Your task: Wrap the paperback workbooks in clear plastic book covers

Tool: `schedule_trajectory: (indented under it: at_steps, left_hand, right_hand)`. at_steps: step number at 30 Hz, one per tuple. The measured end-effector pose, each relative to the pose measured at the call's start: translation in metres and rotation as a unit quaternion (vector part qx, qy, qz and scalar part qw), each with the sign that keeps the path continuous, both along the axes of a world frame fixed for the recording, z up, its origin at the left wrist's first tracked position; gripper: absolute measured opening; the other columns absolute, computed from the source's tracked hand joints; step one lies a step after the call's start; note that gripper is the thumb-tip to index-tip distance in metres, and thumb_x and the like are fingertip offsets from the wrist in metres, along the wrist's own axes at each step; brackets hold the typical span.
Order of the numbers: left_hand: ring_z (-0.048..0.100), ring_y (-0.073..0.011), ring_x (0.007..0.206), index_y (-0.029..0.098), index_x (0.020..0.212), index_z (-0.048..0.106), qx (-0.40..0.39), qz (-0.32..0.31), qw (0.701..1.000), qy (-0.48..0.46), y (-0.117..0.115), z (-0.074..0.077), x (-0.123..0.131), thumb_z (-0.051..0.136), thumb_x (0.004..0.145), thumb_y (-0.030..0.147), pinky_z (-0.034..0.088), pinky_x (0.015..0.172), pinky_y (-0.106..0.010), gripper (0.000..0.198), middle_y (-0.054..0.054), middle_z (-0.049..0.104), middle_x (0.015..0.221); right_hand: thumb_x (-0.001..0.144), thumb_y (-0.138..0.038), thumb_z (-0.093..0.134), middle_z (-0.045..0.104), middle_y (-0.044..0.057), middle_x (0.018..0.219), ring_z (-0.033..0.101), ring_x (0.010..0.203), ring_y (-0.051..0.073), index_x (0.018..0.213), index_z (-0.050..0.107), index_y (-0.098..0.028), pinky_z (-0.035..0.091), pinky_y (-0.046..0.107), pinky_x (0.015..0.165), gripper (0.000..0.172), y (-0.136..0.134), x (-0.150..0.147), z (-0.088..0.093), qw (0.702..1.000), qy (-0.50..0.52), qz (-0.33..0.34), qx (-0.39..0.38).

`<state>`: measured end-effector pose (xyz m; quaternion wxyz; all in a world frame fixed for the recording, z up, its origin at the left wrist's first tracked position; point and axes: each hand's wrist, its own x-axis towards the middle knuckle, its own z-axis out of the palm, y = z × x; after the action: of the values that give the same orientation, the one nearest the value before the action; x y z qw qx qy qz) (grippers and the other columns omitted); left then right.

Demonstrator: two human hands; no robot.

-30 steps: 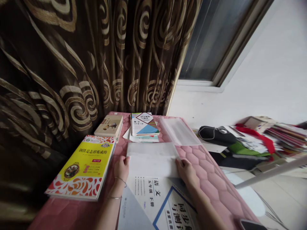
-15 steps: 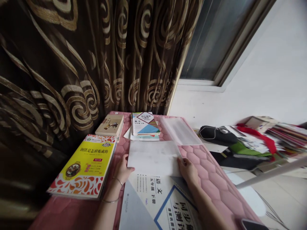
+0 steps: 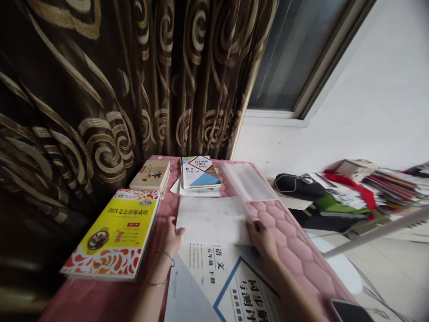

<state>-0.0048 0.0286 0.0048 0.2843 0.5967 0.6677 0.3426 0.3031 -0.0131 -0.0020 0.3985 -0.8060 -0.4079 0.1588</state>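
A workbook (image 3: 201, 286) with a white, grey and blue cover lies at the front of the table, its printing turned sideways. A whitish, translucent sheet (image 3: 212, 219), which looks like a plastic book cover, extends beyond its far end. My left hand (image 3: 172, 237) grips the sheet's left edge, thumb on top and fingers curled at the side. At the opposite edge, my right hand (image 3: 263, 239) is closed on the sheet, its fingertips partly hidden. How the sheet and workbook join cannot be made out.
On the pink quilted table (image 3: 295, 250) are a yellow book (image 3: 125, 223), a beige book (image 3: 150, 173), smaller workbooks (image 3: 201, 173), clear plastic covers (image 3: 250, 181) and a dark phone (image 3: 348, 311). A cluttered side surface holds a black case (image 3: 298, 185). A patterned curtain (image 3: 184, 80) hangs behind.
The view has shifted slightly, so things appear a little further left and more of the phone shows. Both hands keep their places on the sheet's edges.
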Motion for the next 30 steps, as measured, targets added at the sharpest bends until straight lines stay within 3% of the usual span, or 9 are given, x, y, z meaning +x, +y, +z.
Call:
schedule_trajectory:
  at_steps: [6, 12, 17, 24, 30]
  left_hand:
    - [0.065, -0.0187, 0.076, 0.017, 0.104, 0.051, 0.002, 0.011, 0.999, 0.045, 0.002, -0.006, 0.004, 0.059, 0.081, 0.013, 0.042, 0.067, -0.026, 0.025, -0.001, 0.064, 0.073]
    - [0.067, -0.022, 0.084, 0.015, 0.111, 0.05, 0.009, 0.007, 0.996, 0.083, 0.001, -0.008, 0.007, 0.055, 0.084, 0.014, 0.042, 0.069, -0.028, 0.027, -0.006, 0.068, 0.079]
    - [0.067, -0.0237, 0.092, 0.014, 0.109, 0.052, 0.018, 0.024, 0.992, 0.12, -0.001, -0.003, 0.011, 0.056, 0.084, 0.013, 0.043, 0.074, -0.029, 0.025, -0.011, 0.07, 0.09]
    - [0.066, -0.0213, 0.093, 0.016, 0.106, 0.054, 0.011, 0.009, 0.99, 0.14, -0.003, 0.003, 0.012, 0.056, 0.085, 0.011, 0.044, 0.077, -0.029, 0.021, -0.01, 0.07, 0.094]
    - [0.064, -0.019, 0.097, 0.014, 0.11, 0.053, -0.066, -0.013, 0.981, 0.183, -0.007, 0.011, 0.004, 0.057, 0.086, 0.013, 0.044, 0.08, -0.028, 0.024, -0.01, 0.068, 0.102]
  right_hand:
    - [0.077, -0.05, 0.052, 0.067, 0.008, 0.074, 0.062, 0.067, 0.023, 0.077, 0.058, -0.022, 0.042, 0.032, 0.058, 0.028, 0.008, -0.001, -0.004, 1.0, 0.013, 0.0, -0.023]
    - [0.074, -0.06, 0.055, 0.064, 0.003, 0.076, 0.062, 0.064, 0.02, 0.103, 0.051, -0.019, 0.047, 0.03, 0.057, 0.05, -0.01, 0.012, -0.02, 0.995, 0.066, 0.048, 0.063]
    - [0.076, -0.056, 0.055, 0.057, -0.003, 0.064, 0.058, 0.058, 0.02, 0.104, 0.051, -0.02, 0.045, 0.031, 0.057, 0.046, -0.021, 0.016, -0.029, 0.993, 0.034, 0.082, 0.072]
    - [0.08, -0.048, 0.045, 0.065, 0.0, 0.07, 0.062, 0.061, 0.02, 0.097, 0.053, -0.022, 0.044, 0.03, 0.059, 0.032, -0.013, 0.013, -0.021, 0.997, -0.026, 0.078, -0.005]
    - [0.083, -0.035, 0.043, 0.069, 0.003, 0.075, 0.064, 0.065, 0.019, 0.088, 0.06, -0.023, 0.043, 0.027, 0.057, 0.021, -0.02, 0.012, -0.022, 0.99, -0.091, 0.101, -0.046]
